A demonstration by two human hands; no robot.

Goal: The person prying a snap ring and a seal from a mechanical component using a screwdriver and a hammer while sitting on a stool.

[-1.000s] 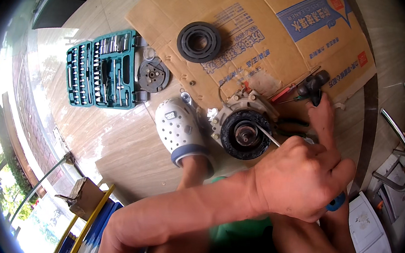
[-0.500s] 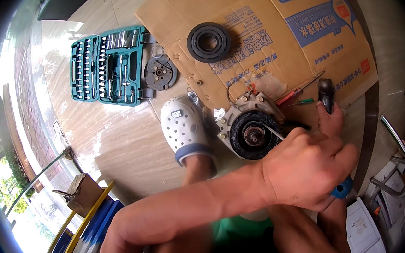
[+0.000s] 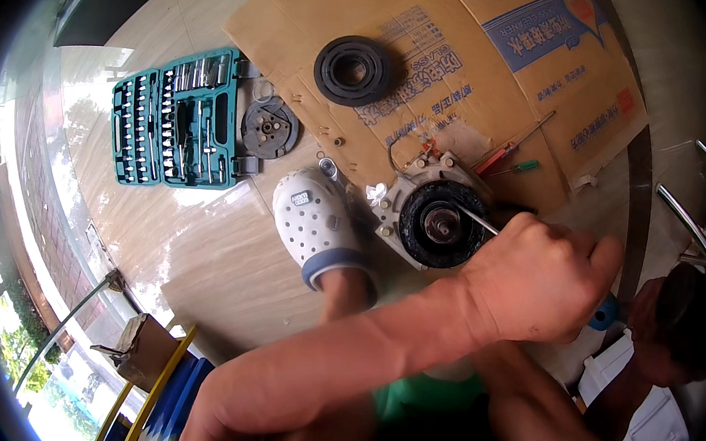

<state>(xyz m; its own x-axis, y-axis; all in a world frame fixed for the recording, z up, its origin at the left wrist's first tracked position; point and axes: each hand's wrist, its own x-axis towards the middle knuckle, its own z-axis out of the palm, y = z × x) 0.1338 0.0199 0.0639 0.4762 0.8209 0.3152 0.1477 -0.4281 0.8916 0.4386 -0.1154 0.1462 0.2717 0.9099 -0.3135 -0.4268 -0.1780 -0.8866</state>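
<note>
1. Principally, note the alignment: the metal shaft (image 3: 480, 222) runs diagonally from the left hand (image 3: 543, 279) toward the upper left of the frame, into the opening of the black ring (image 3: 413, 236). Its far end lies just above and right of the central hub (image 3: 443, 226); contact cannot be confirmed.
2. Position of workpiece: the metal housing (image 3: 389, 215) carrying the ring lies right of the frame's centre, to the upper left of the left hand, at the lower edge of the cardboard sheet (image 3: 282, 25). The hub faces the viewer.
3. Left hand: clenched, with the shaft emerging at its upper left. A blue handle end (image 3: 604, 311) projects at its lower right, in line with the shaft. The left hand is the nearer of the two to the ring.
4. Right hand (image 3: 650, 332): at the right edge of the frame, apparently closed around a dark tool (image 3: 695, 313) with a blunt head, probably a hammer. Shadow obscures the finger positions.
5. Clearance: the dark tool stands right of the blue handle end, visibly apart from it in the frame; relative height cannot be determined.
</note>
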